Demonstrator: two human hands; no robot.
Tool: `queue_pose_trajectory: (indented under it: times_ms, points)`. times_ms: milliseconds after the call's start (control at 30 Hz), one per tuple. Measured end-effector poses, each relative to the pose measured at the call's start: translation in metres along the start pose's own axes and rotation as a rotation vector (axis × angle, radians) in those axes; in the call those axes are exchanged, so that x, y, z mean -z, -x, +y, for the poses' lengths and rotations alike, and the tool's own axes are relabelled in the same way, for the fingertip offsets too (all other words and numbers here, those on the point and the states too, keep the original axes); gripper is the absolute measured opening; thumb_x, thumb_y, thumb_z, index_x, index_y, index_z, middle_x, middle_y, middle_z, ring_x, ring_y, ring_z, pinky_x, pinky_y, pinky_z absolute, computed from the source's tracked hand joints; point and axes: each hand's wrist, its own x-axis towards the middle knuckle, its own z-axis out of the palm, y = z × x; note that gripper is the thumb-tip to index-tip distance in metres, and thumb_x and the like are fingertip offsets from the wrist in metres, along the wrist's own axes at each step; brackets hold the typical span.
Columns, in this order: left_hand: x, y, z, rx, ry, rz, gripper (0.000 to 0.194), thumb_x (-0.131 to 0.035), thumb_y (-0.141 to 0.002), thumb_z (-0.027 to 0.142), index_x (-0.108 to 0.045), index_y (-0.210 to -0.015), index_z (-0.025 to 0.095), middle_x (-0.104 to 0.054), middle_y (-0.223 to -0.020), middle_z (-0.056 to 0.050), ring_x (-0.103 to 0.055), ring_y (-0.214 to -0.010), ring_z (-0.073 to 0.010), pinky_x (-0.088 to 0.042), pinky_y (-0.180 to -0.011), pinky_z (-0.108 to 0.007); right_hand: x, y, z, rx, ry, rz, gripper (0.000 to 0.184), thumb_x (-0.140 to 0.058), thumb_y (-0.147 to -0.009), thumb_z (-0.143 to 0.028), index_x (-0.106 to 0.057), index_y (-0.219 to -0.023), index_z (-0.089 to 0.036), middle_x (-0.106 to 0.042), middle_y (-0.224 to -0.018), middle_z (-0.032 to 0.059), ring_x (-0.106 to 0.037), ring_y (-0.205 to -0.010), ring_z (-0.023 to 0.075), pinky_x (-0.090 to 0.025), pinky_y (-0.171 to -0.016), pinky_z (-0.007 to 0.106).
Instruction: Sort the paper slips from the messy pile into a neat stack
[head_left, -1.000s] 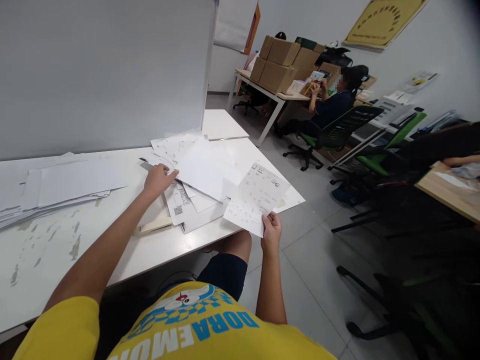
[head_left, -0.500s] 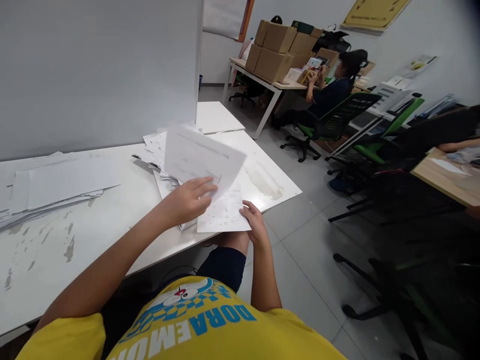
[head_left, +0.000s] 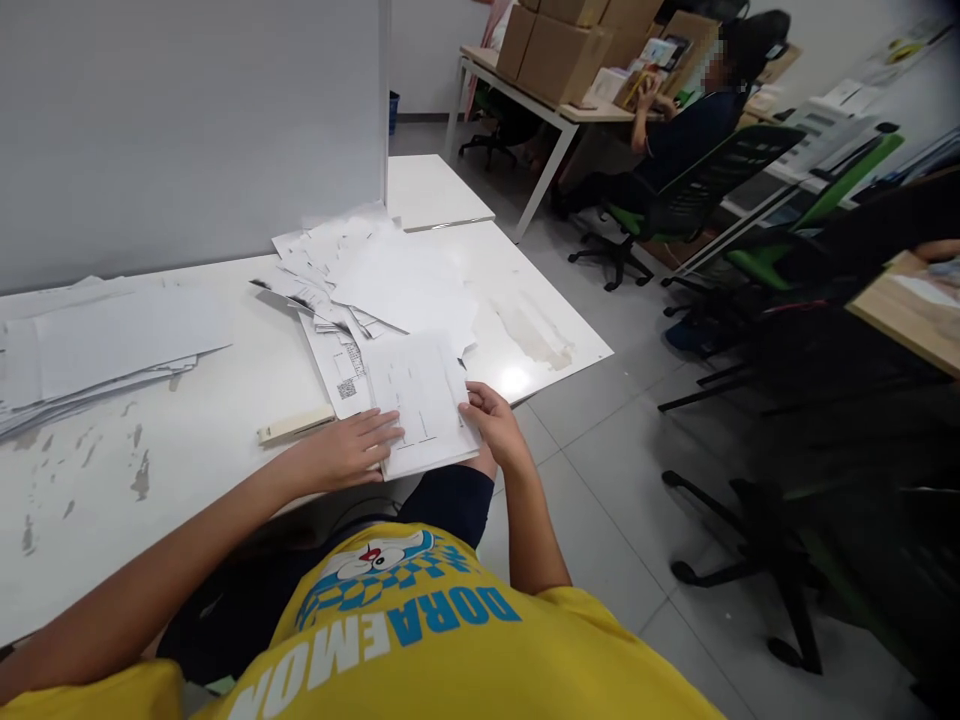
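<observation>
A small stack of printed sheets lies at the near edge of the white table. My left hand rests flat on its left side, fingers stretched out. My right hand holds the stack's right edge, fingers curled on it. Just beyond lies a loose heap of papers, one sheet showing a QR code. A cream-coloured flat bar sits on the table to the left of my left hand.
Another pile of white sheets lies far left, against a grey partition. Behind, a person in dark clothes sits on a green chair at a table with cardboard boxes. A black chair base stands right.
My left hand lifted a sheet from the heap and brought it to the sheet in my right hand. Both sheets now lie together at the table edge under both hands.
</observation>
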Motion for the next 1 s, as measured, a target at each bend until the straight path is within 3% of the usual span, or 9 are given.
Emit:
queue_pose_trajectory:
  times_ms: [133,233,300,400,600,700,800,900,1000]
  points:
    - [0.023,0.007,0.010,0.296,-0.055,0.422,0.055,-0.068,-0.085,0.034,-0.044,-0.134,0.030,-0.053,-0.144,-0.010,-0.037,-0.145,-0.0296,-0.041,-0.115,-0.053,0.003,0.005,-0.034,0.314,0.313,0.003,0.023,-0.061,-0.086,-0.039,-0.067,-0.106,-0.028,-0.071,-0.097,0.0030,-0.065,-0.093,0.0243,-0.052,-0.084,0.040]
    - [0.045,0.001,0.012,0.564,-0.054,0.701,0.078,-0.070,-0.082,0.046,-0.025,-0.146,0.039,-0.039,-0.153,-0.008,-0.029,-0.149,-0.0324,-0.033,-0.119,-0.059,0.002,0.010,-0.081,0.617,0.651,-0.140,0.023,-0.050,-0.092,-0.026,-0.066,-0.109,-0.030,-0.069,-0.101,0.0034,-0.063,-0.095,0.0244,-0.049,-0.086,0.042]
    - [0.055,-0.005,0.006,0.652,0.079,0.681,0.093,-0.067,-0.080,0.059,-0.011,-0.151,0.040,-0.027,-0.160,-0.008,-0.027,-0.149,-0.0337,-0.030,-0.120,-0.058,-0.006,0.013,-0.111,0.792,0.841,-0.275,0.029,-0.044,-0.093,-0.017,-0.065,-0.110,-0.029,-0.067,-0.097,0.0037,-0.060,-0.094,0.0242,-0.045,-0.088,0.043]
    - [0.051,-0.004,0.000,0.567,0.285,0.611,0.101,-0.066,-0.079,0.063,-0.003,-0.154,0.040,-0.030,-0.158,-0.010,-0.035,-0.145,-0.0330,-0.033,-0.119,-0.055,-0.024,0.019,-0.134,0.916,1.051,-0.338,0.036,-0.040,-0.092,-0.008,-0.063,-0.110,-0.027,-0.065,-0.097,0.0051,-0.056,-0.095,0.0245,-0.040,-0.089,0.044]
    - [0.012,0.018,0.021,0.534,0.425,0.800,0.101,-0.068,-0.079,0.059,-0.007,-0.156,0.036,-0.054,-0.137,-0.014,-0.058,-0.124,-0.0285,-0.049,-0.106,-0.048,-0.032,0.023,-0.100,0.936,1.028,-0.389,0.040,-0.038,-0.089,-0.001,-0.061,-0.111,-0.026,-0.066,-0.097,0.0052,-0.055,-0.093,0.0233,-0.037,-0.087,0.041]
    - [0.007,0.027,0.035,0.581,0.441,0.678,0.071,-0.068,-0.084,0.049,-0.039,-0.147,0.032,-0.067,-0.121,-0.010,-0.067,-0.110,-0.0251,-0.055,-0.098,-0.041,-0.027,0.025,-0.087,0.923,1.001,-0.299,0.042,-0.038,-0.089,0.000,-0.060,-0.114,-0.027,-0.066,-0.099,0.0055,-0.056,-0.095,0.0236,-0.037,-0.087,0.042]
    - [0.010,0.033,0.040,0.662,0.367,0.559,0.024,-0.062,-0.089,0.040,-0.072,-0.104,0.025,-0.074,-0.099,-0.005,-0.071,-0.091,-0.0209,-0.058,-0.086,-0.033,-0.026,0.029,-0.086,0.930,0.993,-0.281,0.041,-0.039,-0.091,-0.003,-0.060,-0.116,-0.028,-0.067,-0.098,0.0049,-0.059,-0.095,0.0231,-0.039,-0.090,0.043]
    - [0.010,0.036,0.040,0.793,0.358,0.504,0.032,-0.060,-0.087,0.049,-0.075,-0.090,0.020,-0.075,-0.096,-0.006,-0.071,-0.090,-0.0224,-0.059,-0.085,-0.032,-0.023,0.029,-0.080,0.892,0.982,-0.249,0.040,-0.042,-0.095,-0.011,-0.055,-0.127,-0.032,-0.065,-0.113,0.0058,-0.058,-0.111,0.0248,-0.037,-0.104,0.050]
    - [0.004,0.037,0.039,0.917,0.451,0.397,0.042,-0.056,-0.088,0.055,-0.075,-0.100,0.019,-0.075,-0.100,-0.006,-0.070,-0.093,-0.0240,-0.059,-0.085,-0.033,-0.014,0.021,-0.058,0.777,0.823,-0.049,0.052,-0.054,-0.093,-0.028,-0.040,-0.142,-0.034,-0.044,-0.148,0.0081,-0.039,-0.140,0.0293,-0.028,-0.116,0.056]
